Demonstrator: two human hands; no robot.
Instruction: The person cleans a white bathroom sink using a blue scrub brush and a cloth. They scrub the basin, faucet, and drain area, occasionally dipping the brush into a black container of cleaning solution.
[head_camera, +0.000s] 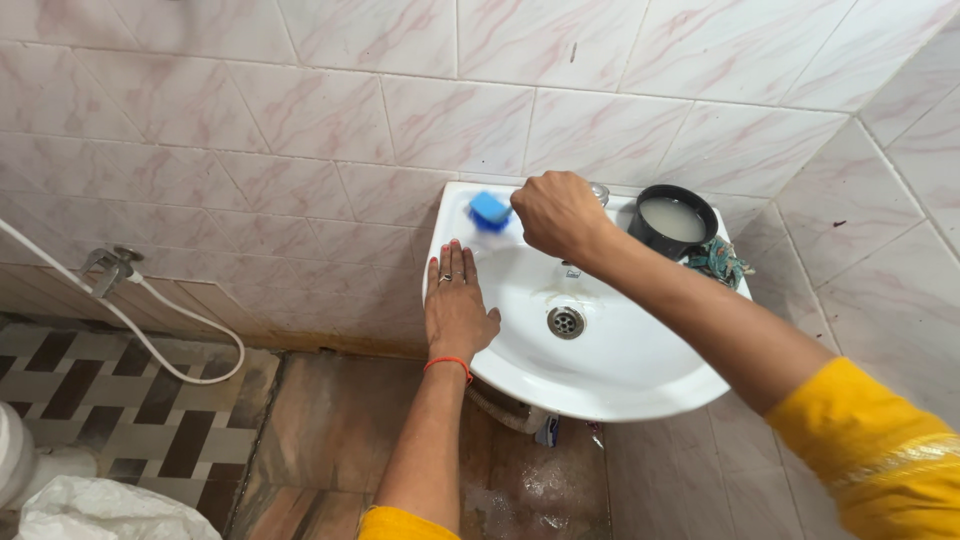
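blue scrubber (489, 210) sits on the white basin's (640, 385) back left rim, where i see my right hand (558, 215) clenched on it. my left hand (457, 305) lies flat, fingers together, on the left rim. a black bowl (672, 220) of cloudy liquid stands at back right.

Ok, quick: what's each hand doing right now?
Left hand: open, flat on the sink rim.
Right hand: closed on the blue scrubber at the sink's back edge.

Two hands (458, 305), one sink (620, 380), one blue sponge (489, 209), one black bowl (672, 222), one white hose (150, 335).
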